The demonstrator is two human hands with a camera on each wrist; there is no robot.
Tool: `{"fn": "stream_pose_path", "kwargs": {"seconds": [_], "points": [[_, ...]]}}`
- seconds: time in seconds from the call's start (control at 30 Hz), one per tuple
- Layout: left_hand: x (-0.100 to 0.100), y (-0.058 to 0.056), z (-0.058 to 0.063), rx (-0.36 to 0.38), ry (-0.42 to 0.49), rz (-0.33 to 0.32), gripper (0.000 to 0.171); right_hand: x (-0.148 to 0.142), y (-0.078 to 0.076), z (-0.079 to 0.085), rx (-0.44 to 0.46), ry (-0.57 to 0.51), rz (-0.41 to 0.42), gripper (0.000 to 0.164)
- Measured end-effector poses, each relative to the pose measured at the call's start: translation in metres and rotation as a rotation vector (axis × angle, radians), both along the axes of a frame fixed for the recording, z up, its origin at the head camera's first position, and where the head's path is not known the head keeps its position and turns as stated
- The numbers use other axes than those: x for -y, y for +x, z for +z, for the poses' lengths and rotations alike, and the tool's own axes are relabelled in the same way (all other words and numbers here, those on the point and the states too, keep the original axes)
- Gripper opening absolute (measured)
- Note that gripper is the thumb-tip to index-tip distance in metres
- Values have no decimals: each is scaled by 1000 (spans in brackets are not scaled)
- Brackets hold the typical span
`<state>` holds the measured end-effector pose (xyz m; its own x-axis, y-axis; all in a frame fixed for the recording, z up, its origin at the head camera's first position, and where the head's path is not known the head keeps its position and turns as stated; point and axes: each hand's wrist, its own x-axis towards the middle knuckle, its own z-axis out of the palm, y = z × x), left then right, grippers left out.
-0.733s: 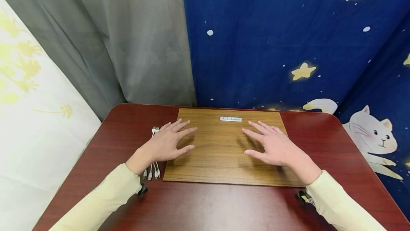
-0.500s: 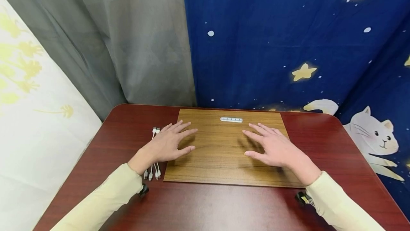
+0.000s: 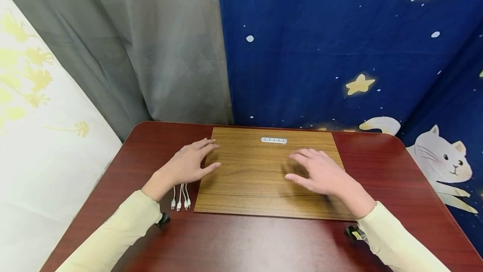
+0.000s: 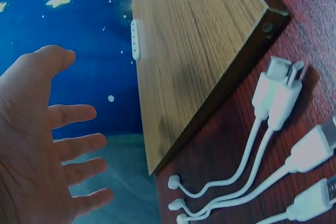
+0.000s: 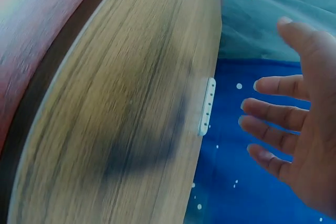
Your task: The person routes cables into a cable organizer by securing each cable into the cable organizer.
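Note:
My left hand [image 3: 187, 164] hovers over the white cables at the board's left edge, fingers spread and nothing held. Several white charging cables [image 4: 278, 98] lie on the table beneath it; in the head view the hand hides their upper ends. A wood-grain board [image 3: 249, 180] lies flat on the table. Near its far edge sits a small white slotted strip [image 3: 273, 140], which looks like a cable holder. Above the board's right part my right hand [image 3: 320, 172] hangs with relaxed, slightly bent fingers, holding nothing; its shadow falls on the wood in the right wrist view.
The dark red table [image 3: 241, 242] extends around the board on every side. A grey curtain [image 3: 177, 54] and a blue star-patterned curtain [image 3: 294, 54] stand right behind its far edge. A white patterned cloth [image 3: 45, 146] hangs at the left.
My left hand has moved left, off the board and over the cables, covering their upper ends. My right hand's fingers have bent slightly while it stays in nearly the same place.

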<state>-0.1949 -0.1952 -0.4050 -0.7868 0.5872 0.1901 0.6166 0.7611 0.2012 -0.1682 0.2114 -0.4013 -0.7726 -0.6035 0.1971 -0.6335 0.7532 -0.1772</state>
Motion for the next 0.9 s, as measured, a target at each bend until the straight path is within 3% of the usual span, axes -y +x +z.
{"fn": "stream_pose_path", "kwargs": {"seconds": [0.27, 0.9], "points": [[12, -2, 0, 55, 36, 89, 55, 15, -1, -2, 27, -95, 23, 22], [34, -9, -6, 123, 82, 195, 40, 54, 4, -5, 91, -137, 51, 18]]}}
